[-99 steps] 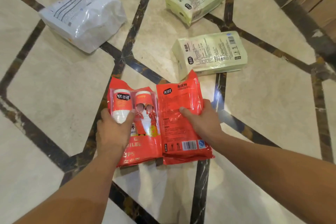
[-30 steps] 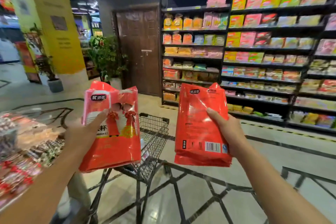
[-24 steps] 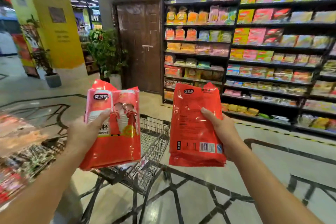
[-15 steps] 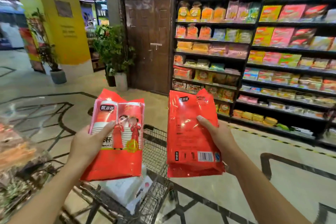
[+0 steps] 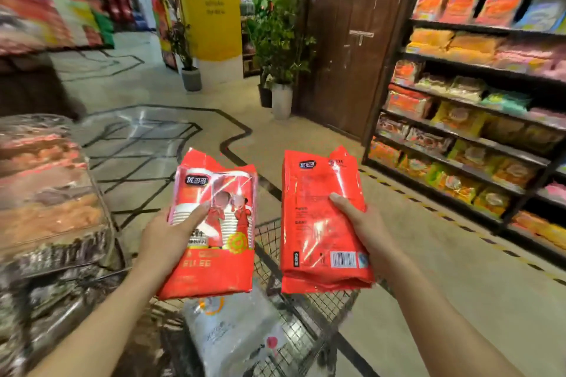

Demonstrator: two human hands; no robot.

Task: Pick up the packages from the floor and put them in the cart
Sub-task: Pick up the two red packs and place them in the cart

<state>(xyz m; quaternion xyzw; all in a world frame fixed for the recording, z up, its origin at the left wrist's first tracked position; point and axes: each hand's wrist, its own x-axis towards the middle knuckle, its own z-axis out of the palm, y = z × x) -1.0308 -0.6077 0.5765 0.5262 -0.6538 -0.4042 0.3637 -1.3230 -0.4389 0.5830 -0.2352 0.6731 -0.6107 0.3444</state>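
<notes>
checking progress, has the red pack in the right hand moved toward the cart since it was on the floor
Yes. The red pack, gripped by the right hand, is up off the floor and above the wire cart.

The package in your left hand (image 5: 167, 242) is red with a clear window showing white cups and two red-clad cartoon figures (image 5: 214, 223); the package in your right hand (image 5: 366, 229) is plain red with a white barcode patch (image 5: 318, 220). Below them, the cart (image 5: 321, 303) is dark wire mesh holding a white translucent pack (image 5: 235, 337). The floor (image 5: 306, 144) is beige stone with black inlaid lines.

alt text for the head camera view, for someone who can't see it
Two hands each hold a red package above a wire cart: left hand, right hand. A white package lies in the cart; stocked shelves stand at right.
</notes>
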